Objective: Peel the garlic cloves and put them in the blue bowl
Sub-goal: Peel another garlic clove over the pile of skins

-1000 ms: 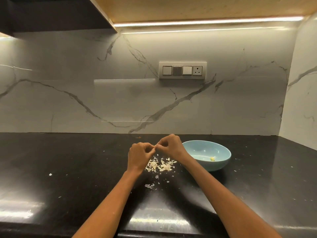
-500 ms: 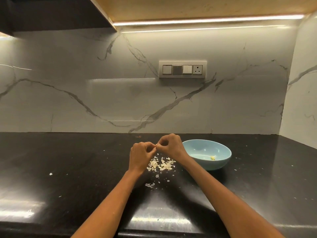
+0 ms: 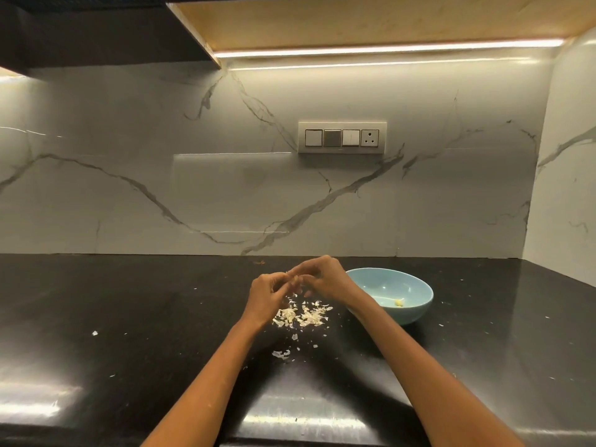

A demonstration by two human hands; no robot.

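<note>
From my remote seat, the nearest thing I saw was the black countertop [image 3: 129,317], glossy at its front edge, with both bare forearms reaching away from me across it. Just below the fingers lay the pile of garlic skins [image 3: 303,314], with a few loose flakes nearer to me.

Above that pile the left hand [image 3: 267,296] and the right hand [image 3: 325,279] met fingertip to fingertip. Half a second before, both had been bunched into tight fists; now the fingers had loosened and fanned out somewhat, the right hand's lower fingers hanging down toward the skins. Between the tips I could make out a small pale piece, the garlic clove [image 3: 295,279], pinched from both sides, though it was too small and blurred to say how much skin remained on it. The hands had stayed in the same spot over the pile.

Just to the right of the right hand's fingers sat the blue bowl [image 3: 416,287], unmoved, with one yellowish peeled clove [image 3: 399,303] lying in its bottom.

Beyond the fingers rose the marble backsplash [image 3: 161,188], carrying a switch plate [image 3: 342,138] under the cabinet light strip [image 3: 387,48].
</note>
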